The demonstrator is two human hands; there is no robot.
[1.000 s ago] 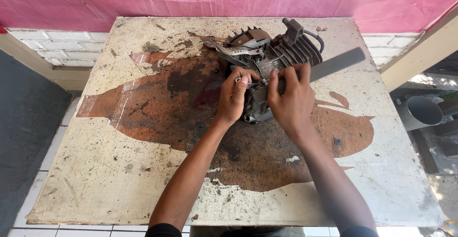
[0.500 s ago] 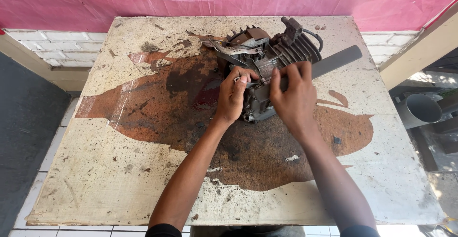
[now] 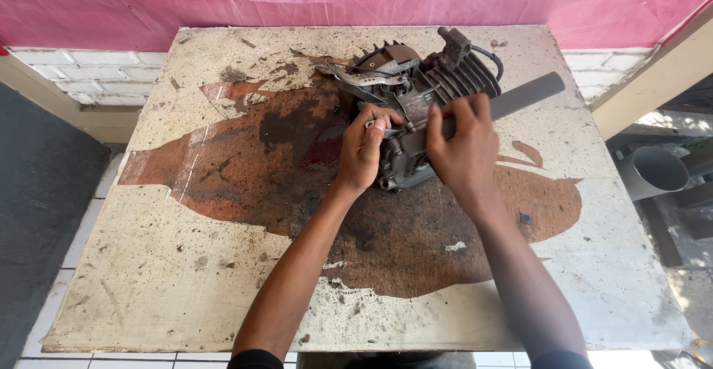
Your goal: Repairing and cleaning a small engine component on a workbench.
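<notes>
Here the small engine (image 3: 416, 109) lies just beyond both hands, the left hand (image 3: 365, 150) pinching what seems a small metal part against its casing (right hand (image 3: 462, 146) clasping the casing beside it), long axis slanting up-right across the tabletop (image 3: 186, 265).

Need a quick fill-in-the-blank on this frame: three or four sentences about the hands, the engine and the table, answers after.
1. Both hands rest on a small grey ____ with cooling fins.
2. The left hand pinches a slim metal tool against the engine, while the ____ hand grips it from the other side.
3. A dark flat bar sticks out past the right hand toward the table's ____ edge.
4. The table has a worn top with peeling paint, and behind it hangs a ____ banner.

Missing words: engine; right; right; pink
</notes>
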